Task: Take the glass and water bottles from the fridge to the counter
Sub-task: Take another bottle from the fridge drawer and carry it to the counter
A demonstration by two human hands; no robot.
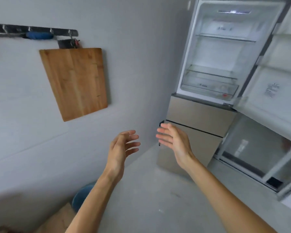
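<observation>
The fridge [200, 115] stands at the right with its upper door [275, 84] swung open. Its lit upper compartment [222, 52] shows bare glass shelves and a drawer; I see no glass or bottles in it. My left hand [121, 148] and my right hand [173, 142] are both raised in front of me, left of the fridge, fingers spread and relaxed, holding nothing. The hands are apart from each other and from the fridge. No counter top is clearly in view.
A wooden cutting board [76, 81] hangs on the grey wall under a hook rail [34, 31] with a blue item. A blue round object [81, 197] and a wooden edge [60, 219] sit at the bottom left. Grey floor lies ahead.
</observation>
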